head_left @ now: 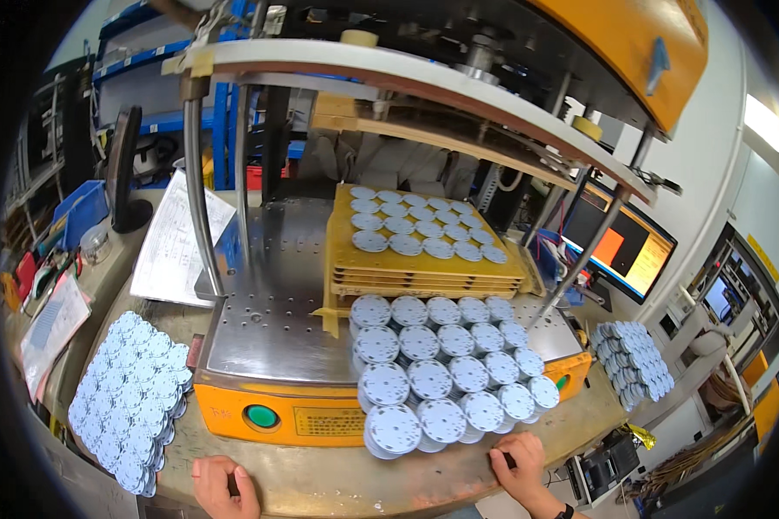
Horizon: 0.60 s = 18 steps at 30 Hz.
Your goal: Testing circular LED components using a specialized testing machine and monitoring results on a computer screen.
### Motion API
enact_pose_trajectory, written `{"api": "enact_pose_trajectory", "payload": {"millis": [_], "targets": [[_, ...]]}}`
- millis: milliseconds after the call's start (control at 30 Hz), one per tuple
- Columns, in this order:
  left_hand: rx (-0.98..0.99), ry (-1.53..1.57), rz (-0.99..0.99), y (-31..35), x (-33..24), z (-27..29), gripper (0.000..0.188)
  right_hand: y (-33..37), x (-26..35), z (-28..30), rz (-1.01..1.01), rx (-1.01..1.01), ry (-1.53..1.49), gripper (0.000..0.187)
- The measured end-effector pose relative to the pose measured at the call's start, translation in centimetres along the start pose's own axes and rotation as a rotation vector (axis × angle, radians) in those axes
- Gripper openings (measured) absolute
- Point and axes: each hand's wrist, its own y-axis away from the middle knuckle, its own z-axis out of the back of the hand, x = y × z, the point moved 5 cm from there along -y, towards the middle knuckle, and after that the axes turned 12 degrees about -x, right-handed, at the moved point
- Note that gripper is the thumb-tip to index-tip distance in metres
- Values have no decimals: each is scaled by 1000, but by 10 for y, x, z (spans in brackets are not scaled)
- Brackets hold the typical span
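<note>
My left hand [225, 487] rests at the bench's front edge, its fingers curled in and the thumb a little apart; nothing shows in it. My right hand [519, 465] lies at the same edge further right, fingers curled in loosely, also with nothing visible. Just beyond it stands a stack of panels of joined round white circuit boards [469, 374], overhanging the press's front. Behind that, more white discs [400, 226] sit in rows on a yellow fixture plate [424, 259] on the press bed [277, 333]. Neither hand touches the boards.
Another pile of white disc panels [130, 402] lies at left, and one more [636, 359] at right. Metal posts [197, 186] carry the upper plate [337, 59]. A green button [260, 416] is on the orange front. Papers [177, 242] stand left; a monitor [619, 242] is right.
</note>
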Motion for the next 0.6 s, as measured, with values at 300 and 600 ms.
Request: {"api": "enact_pose_trajectory", "payload": {"millis": [300, 600], "targets": [[54, 100, 71, -12, 13, 21, 7, -10, 31, -8, -47, 67, 9, 9], [-11, 12, -79, -7, 28, 12, 17, 44, -16, -11, -108, 185, 298, 32]]}}
